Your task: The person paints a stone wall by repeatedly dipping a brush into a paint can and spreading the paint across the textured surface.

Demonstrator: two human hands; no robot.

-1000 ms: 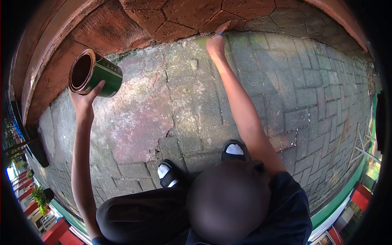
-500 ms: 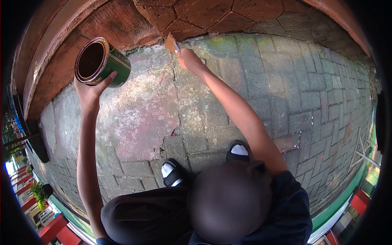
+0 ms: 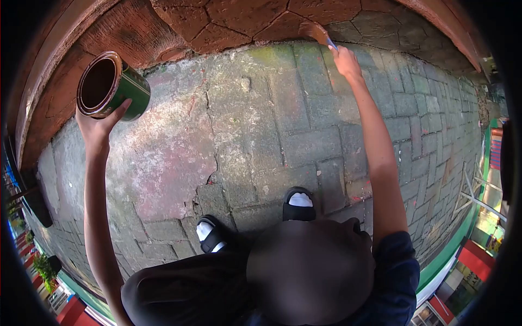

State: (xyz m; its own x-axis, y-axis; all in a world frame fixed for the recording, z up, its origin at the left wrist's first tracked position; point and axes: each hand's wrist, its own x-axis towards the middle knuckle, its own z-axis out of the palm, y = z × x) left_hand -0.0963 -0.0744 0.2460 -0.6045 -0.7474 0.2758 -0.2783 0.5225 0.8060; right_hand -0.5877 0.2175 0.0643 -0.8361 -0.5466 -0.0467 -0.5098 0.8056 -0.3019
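My left hand (image 3: 97, 128) grips a green paint can (image 3: 135, 96) from below, its thumb along the side. The can is tilted with its open, brown-smeared mouth towards me; how much paint is inside is too dark to tell. My right hand (image 3: 347, 61) is closed round the handle of a paintbrush (image 3: 319, 36). Its brown-coated bristles lie against the low stone-patterned wall (image 3: 234, 23), close to its foot. There the reddish-brown surface meets a greyer stretch on the right.
Worn paving (image 3: 304, 146) with a cracked, patchy area runs up to the wall. My sandalled feet (image 3: 300, 205) are on it, below the arms. A metal frame (image 3: 481, 193) stands at the far right, and a potted plant (image 3: 44, 271) at the lower left.
My right hand has carried the paintbrush to the right along the foot of the wall. The can and my left hand appear slightly further left, as the whole view has shifted.
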